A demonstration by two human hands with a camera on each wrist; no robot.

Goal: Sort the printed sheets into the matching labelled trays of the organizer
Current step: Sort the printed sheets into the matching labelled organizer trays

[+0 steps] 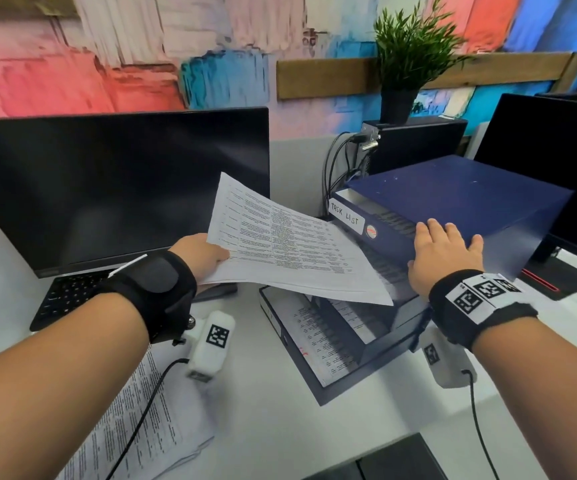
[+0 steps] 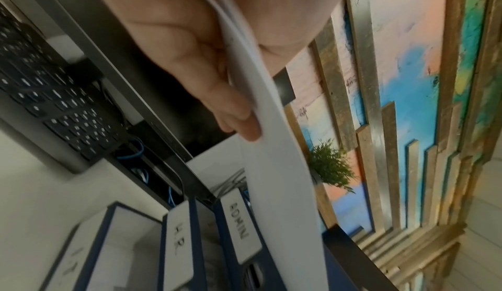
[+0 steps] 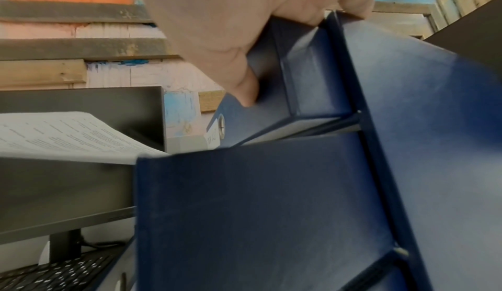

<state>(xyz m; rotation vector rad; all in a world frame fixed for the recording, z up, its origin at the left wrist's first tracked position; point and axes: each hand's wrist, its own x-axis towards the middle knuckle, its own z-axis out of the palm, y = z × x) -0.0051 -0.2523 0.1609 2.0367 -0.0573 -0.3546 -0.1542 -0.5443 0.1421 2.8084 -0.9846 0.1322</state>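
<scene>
Navy blue binder [image 1: 460, 206] with white label [image 1: 346, 216], white black-printed sheets [image 1: 290, 251], black monitor [image 1: 107, 188], pink-and-blue painted wall [image 1: 107, 53].

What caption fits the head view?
Left hand holds printed sheets while right hand lifts the blue "TASK LIST" binder.

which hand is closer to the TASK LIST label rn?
Right. The right hand grips the blue folder bearing the TASK LIST label; the left hand is farther left, pinching printed sheets.

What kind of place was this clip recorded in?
Most likely an office desk. A monitor stands over a keyboard, labelled blue binders are stacked beside it, and the left hand holds printed sheets.
</scene>
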